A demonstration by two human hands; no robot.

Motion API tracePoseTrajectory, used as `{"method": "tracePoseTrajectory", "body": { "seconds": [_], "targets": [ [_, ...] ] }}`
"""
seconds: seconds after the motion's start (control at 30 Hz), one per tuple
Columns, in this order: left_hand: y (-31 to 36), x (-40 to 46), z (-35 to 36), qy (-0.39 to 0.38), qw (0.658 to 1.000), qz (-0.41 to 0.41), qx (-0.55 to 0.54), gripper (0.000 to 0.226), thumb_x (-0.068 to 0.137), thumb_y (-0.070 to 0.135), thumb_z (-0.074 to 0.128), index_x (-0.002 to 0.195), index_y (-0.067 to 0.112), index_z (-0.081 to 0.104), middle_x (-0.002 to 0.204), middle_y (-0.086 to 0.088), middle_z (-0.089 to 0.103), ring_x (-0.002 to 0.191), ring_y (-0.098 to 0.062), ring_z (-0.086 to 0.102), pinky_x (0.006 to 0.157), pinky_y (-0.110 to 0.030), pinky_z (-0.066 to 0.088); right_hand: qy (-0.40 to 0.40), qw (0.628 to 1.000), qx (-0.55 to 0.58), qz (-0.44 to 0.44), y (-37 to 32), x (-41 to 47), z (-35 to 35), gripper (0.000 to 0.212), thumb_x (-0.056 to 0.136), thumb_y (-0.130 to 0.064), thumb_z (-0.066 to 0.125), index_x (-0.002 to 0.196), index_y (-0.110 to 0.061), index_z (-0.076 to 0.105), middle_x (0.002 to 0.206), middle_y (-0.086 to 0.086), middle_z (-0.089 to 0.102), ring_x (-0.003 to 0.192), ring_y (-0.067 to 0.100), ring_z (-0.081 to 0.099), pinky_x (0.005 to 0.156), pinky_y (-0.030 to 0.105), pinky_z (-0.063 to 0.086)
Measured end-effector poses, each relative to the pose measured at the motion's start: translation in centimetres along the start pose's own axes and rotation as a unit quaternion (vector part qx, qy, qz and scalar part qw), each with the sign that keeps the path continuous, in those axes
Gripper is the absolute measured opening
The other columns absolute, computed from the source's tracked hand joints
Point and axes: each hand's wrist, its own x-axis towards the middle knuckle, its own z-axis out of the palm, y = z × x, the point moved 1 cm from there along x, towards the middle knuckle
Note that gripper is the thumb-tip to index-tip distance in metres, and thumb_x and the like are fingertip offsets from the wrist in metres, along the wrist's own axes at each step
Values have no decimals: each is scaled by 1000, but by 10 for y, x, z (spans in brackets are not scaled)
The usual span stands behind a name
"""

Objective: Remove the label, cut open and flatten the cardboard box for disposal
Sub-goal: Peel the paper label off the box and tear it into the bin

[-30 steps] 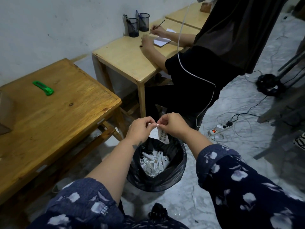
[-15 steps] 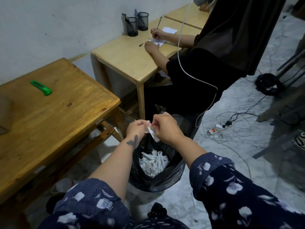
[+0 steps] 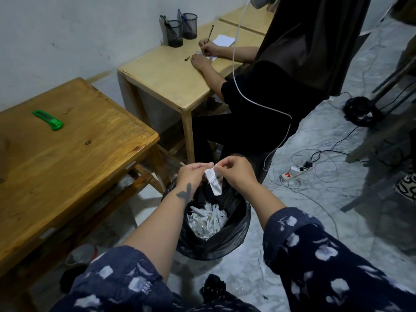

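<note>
A white label strip [image 3: 214, 180] with a barcode hangs between my two hands above a bin lined with a black bag [image 3: 234, 233]. My left hand [image 3: 193, 175] pinches the strip's top left. On its top right corner, my right hand [image 3: 236, 171] pinches it too. The bin holds several torn white paper pieces [image 3: 207, 221]. A green box cutter [image 3: 47, 120] lies on the dark wooden table [image 3: 67, 158] to the left. A brown corner of the cardboard box [image 3: 2, 161] shows at the frame's left edge, mostly out of view.
Another person in dark clothes [image 3: 270, 97] sits writing at a lighter wooden table [image 3: 171, 82] just beyond the bin. Two mesh pen holders [image 3: 182, 29] stand there. A power strip [image 3: 292, 172] and loose cables lie on the marble floor to the right.
The hands twisted close together over the bin, then drew slightly apart; the label strip now hangs open with its barcode showing. The view shifted slightly.
</note>
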Motion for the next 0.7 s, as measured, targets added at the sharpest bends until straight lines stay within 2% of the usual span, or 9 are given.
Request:
{"method": "tracePoseTrajectory", "body": {
  "seconds": [0.07, 0.13, 0.27, 0.33, 0.4, 0.5, 0.57, 0.63, 0.7],
  "targets": [
    [0, -2, 0, -35, 999, -31, -15, 16, 86, 30, 68, 88, 16, 75, 73, 3, 70, 68, -9, 61, 63, -19, 47, 27, 1000, -11, 11, 4, 2, 2, 12, 75, -24, 72, 65, -25, 66, 60, -10, 61, 62, 9, 57, 71, 32, 50],
    [-1, -4, -1, -60, 998, -25, 3, 21, 88, 31, 66, 99, 15, 74, 83, 5, 70, 70, -5, 61, 63, -17, 46, 51, 998, -15, 21, 7, 3, 5, 14, 71, -27, 73, 59, -29, 65, 62, -9, 65, 69, 12, 64, 86, 43, 51],
    [-7, -6, -1, -43, 994, 60, 77, 12, 84, 10, 70, 95, 14, 72, 78, 7, 70, 64, 3, 63, 62, -10, 45, 69, 997, -21, 38, 14, 5, 9, 6, 68, -35, 75, 65, -33, 71, 78, -13, 70, 96, 12, 61, 96, 41, 42],
    [-9, -5, 1, -23, 990, 60, 130, 7, 86, 13, 68, 91, 17, 71, 78, 6, 67, 70, -3, 60, 61, -15, 44, 64, 994, -84, 28, 15, 6, 8, 4, 72, -39, 74, 73, -35, 73, 98, -15, 63, 110, 12, 44, 95, 36, 31],
    [-15, -2, 2, -24, 984, 55, 170, 6, 89, 19, 65, 93, 18, 69, 82, 3, 65, 73, -8, 56, 61, -19, 41, 30, 989, -143, 11, 15, 7, 6, 10, 74, -40, 74, 83, -36, 74, 105, -13, 57, 112, 14, 36, 91, 35, 27],
    [-29, 1, 0, -46, 976, 66, 201, 7, 89, 23, 64, 95, 21, 69, 90, 3, 68, 81, -10, 60, 67, -20, 44, -11, 981, -192, 2, 20, 8, 10, 10, 79, -35, 70, 88, -37, 72, 90, -15, 60, 114, 15, 41, 87, 34, 24],
    [-40, 6, 0, -36, 958, 87, 271, 8, 87, 28, 66, 95, 30, 66, 83, 10, 67, 85, -14, 63, 80, -33, 49, -31, 975, -222, 2, 24, 8, 15, 13, 83, -26, 63, 85, -37, 69, 84, -12, 61, 113, 16, 45, 90, 36, 24],
    [-45, 8, 2, -20, 938, 98, 331, 19, 86, 33, 65, 105, 31, 62, 76, 16, 61, 90, -14, 62, 90, -42, 45, -44, 968, -248, 7, 28, 9, 20, 15, 85, -22, 56, 83, -35, 64, 85, -9, 63, 109, 18, 47, 89, 38, 26],
    [-47, 11, 5, -19, 922, 107, 372, 28, 86, 36, 64, 113, 29, 58, 88, 19, 61, 104, -14, 58, 96, -43, 42, -46, 964, -259, 24, 34, 12, 23, 15, 86, -23, 53, 81, -34, 62, 89, -7, 67, 108, 20, 49, 88, 39, 27]
  ]
}}
